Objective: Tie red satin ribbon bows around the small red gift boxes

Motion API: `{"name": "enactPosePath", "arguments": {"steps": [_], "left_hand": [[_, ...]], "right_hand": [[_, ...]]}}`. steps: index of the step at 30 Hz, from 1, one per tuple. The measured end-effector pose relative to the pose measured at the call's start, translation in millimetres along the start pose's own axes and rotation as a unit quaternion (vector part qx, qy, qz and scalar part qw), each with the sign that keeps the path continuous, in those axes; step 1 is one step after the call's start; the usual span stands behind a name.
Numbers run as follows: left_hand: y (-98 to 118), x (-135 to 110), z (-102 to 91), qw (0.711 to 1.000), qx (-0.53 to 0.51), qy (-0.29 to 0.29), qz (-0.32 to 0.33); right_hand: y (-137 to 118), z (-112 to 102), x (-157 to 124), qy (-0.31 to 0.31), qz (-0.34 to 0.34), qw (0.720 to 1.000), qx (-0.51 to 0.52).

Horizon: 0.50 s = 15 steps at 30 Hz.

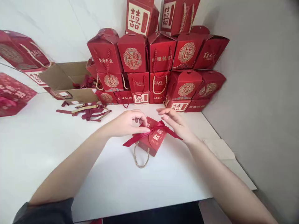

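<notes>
Bare forearms (70,169) reach over a white table (39,155) beside a grey wall (257,93).

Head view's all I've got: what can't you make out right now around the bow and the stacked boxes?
All in the head view:
Knot of the red satin ribbon on the small red gift box: hidden by the left hand.
Floor of the open brown cardboard carton: hidden by its near wall.
Topmost red paper gift boxes: cut off by the top edge.
Small gold lettering: too blurred to read.
</notes>
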<state>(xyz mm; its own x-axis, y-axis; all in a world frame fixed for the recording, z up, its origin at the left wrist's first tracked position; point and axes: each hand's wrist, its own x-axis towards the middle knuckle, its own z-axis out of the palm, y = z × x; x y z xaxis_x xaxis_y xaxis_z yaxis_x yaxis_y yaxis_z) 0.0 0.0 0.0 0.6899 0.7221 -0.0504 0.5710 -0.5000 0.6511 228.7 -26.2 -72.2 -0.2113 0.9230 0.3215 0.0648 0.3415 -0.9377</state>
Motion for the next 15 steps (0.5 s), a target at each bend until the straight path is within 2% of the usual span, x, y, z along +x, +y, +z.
{"name": "enactPosePath", "arguments": {"steps": [2,4,8,10,12,15], "left_hand": [[-1,-3,-9.4,1.0,0.014,-0.013,-0.008],[-3,-6,-16.1,0.999,0.021,-0.027,-0.016],[-12,-6,-18.8,0.997,0.004,-0.059,-0.04],[-15,-4,-16.9,0.994,-0.051,-0.077,-0.054],[-15,-3,-14.8,0.988,-0.113,-0.095,-0.052],[-14,-1,-12.6,0.976,-0.166,-0.126,-0.069]], "right_hand": [[-16,-5,-6,0.048,-0.067,0.995,-0.055],[-30,-4,-12,0.047,-0.135,0.983,-0.12],[-44,19,-25,-0.102,-0.262,0.924,-0.259],[-43,33,-30,-0.154,-0.284,0.893,-0.313],[-41,42,-31,-0.176,-0.283,0.878,-0.344],[-41,41,-30,-0.178,-0.264,0.888,-0.332]]}}
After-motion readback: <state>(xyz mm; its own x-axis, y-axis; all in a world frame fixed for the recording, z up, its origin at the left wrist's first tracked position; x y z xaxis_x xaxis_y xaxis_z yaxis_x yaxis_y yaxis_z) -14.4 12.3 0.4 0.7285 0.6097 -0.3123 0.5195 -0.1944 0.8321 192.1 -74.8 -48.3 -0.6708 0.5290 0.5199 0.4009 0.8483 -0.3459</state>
